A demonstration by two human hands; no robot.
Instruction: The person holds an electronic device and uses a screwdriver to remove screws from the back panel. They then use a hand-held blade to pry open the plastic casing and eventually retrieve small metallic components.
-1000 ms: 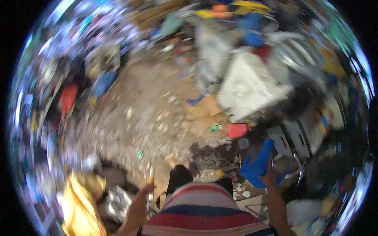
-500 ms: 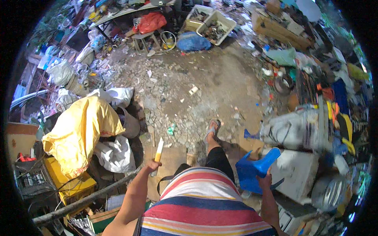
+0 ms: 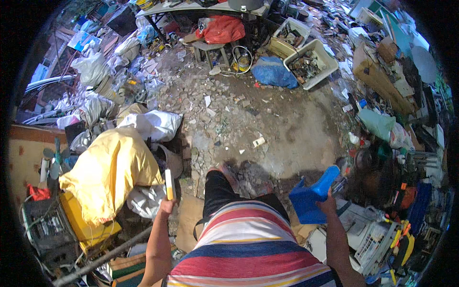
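Left hand [image 3: 166,206] is closed around the lower, orange end of a slim stick-shaped tool [image 3: 169,184], white above and orange below (can't tell what kind of tool). Long axis runs near vertical in the view, free white end pointing to 12 o'clock with a slight lean toward 11. It sits at about 7 o'clock from frame centre, just beside the yellow sack [image 3: 107,172] and above a white bag [image 3: 143,201].

Right hand [image 3: 328,203] grips the near edge of a blue plastic stool [image 3: 313,196], fingers wrapped on it. The stool is tipped: one leg sticks up toward 1 o'clock, the body slopes down toward 7. It sits at about 4 o'clock from centre, off the ground as far as I can tell.

Between the arms: striped shirt [image 3: 248,253], dark trouser leg and a foot [image 3: 224,173] on rubble-strewn dirt floor [image 3: 267,124].

Surroundings:
- 12 o'clock: table [image 3: 191,8], red bag [image 3: 221,29] beneath it, small stool just beside.
- 1 o'clock: blue sack [image 3: 273,71] touching a white crate [image 3: 311,62] of scrap; a second crate behind it.
- 3 to 5 o'clock: heaped plastic and metal junk, too tangled to itemise.
- 8 o'clock: black crate [image 3: 40,225], yellow box near it.
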